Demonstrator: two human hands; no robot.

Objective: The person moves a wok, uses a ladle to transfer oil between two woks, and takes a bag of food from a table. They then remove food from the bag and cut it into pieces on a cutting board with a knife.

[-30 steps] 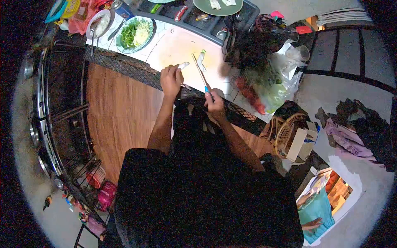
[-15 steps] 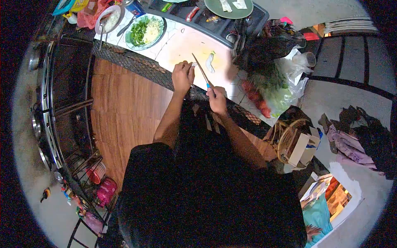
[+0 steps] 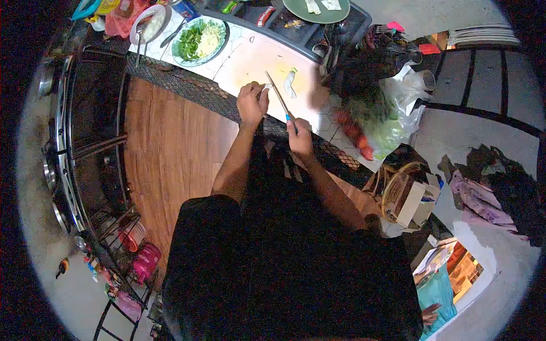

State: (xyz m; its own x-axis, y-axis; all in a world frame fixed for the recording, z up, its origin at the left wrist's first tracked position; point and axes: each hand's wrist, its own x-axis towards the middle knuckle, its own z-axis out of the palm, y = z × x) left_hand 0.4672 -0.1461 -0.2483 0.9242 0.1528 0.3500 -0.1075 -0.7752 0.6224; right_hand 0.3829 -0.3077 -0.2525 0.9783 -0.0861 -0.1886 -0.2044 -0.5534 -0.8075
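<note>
My right hand (image 3: 300, 137) is wrapped round the handle of a knife (image 3: 277, 92), its blade slanting up and left over the pale cutting board (image 3: 250, 59). Close by on the left, the fingers of my left hand (image 3: 251, 104) pinch a small white piece (image 3: 267, 86) beside the blade. A longer whitish piece with a green-yellow tip (image 3: 289, 84) lies on the board to the right of the knife. Left of the board stands a plate (image 3: 223, 48) with chopped green leaves (image 3: 197, 42) and pale chopped bits (image 3: 211, 38).
A bowl with a spoon (image 3: 162, 20) stands at the back left. Behind the board is a grey tray (image 3: 276, 38) with a green plate (image 3: 339, 19). Red tomatoes (image 3: 359, 143) and a plastic bag of greens (image 3: 392, 133) lie to the right. A wicker basket (image 3: 389, 196) sits below the counter's right end.
Both hands stay in nearly the same place, with the knife still beside the left fingers. The whole view has shifted very slightly.
</note>
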